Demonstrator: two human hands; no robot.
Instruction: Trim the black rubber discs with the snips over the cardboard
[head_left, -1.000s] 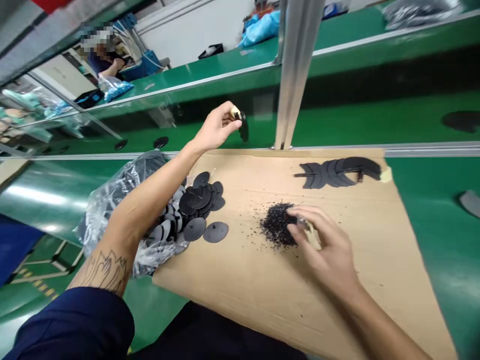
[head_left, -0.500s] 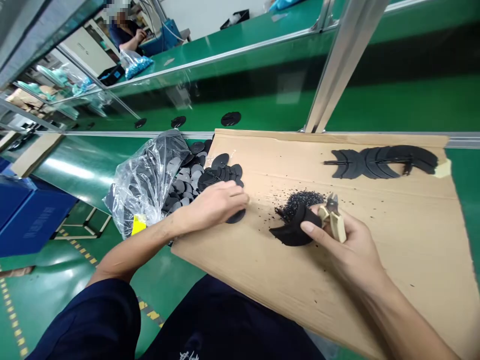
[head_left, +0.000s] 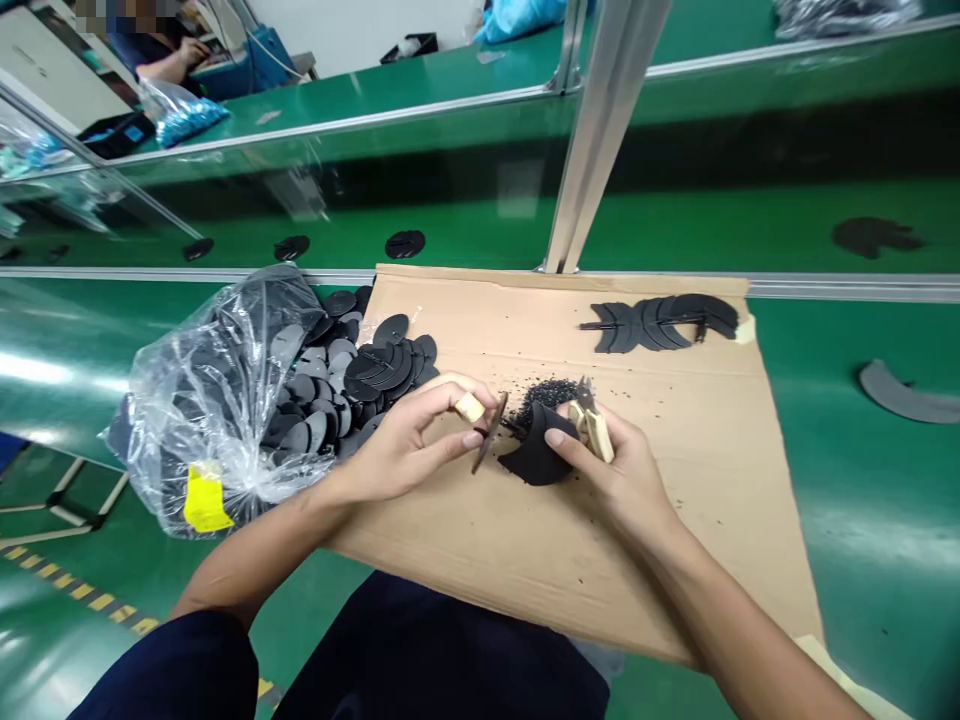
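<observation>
My left hand [head_left: 420, 435] pinches a thin black disc [head_left: 491, 432], seen nearly edge-on, between thumb and fingers. Cream-coloured tape wraps one of its fingertips. Close by on the right, my right hand [head_left: 619, 455] is closed around a pair of side cutters [head_left: 592, 425] with cream handles, their jaws pointing up. Between its thumb and fingers it also grips a curved black piece [head_left: 538, 450]. The disc is beside the left end of that piece; whether they touch I cannot tell. Behind them lies a heap of small black bits [head_left: 551, 395].
A cardboard sheet [head_left: 660, 540] covers the bench. Black discs [head_left: 390, 365] are piled at its left, spilling from a clear plastic bag [head_left: 202, 400]. A row of curved black pieces [head_left: 652, 325] lies at the back right. A metal post [head_left: 600, 140] stands behind; a person sits beyond.
My left hand has moved right from the disc pile and now holds a disc near the curved piece. My right hand still holds the cutters and the piece. The camera view has swung right.
</observation>
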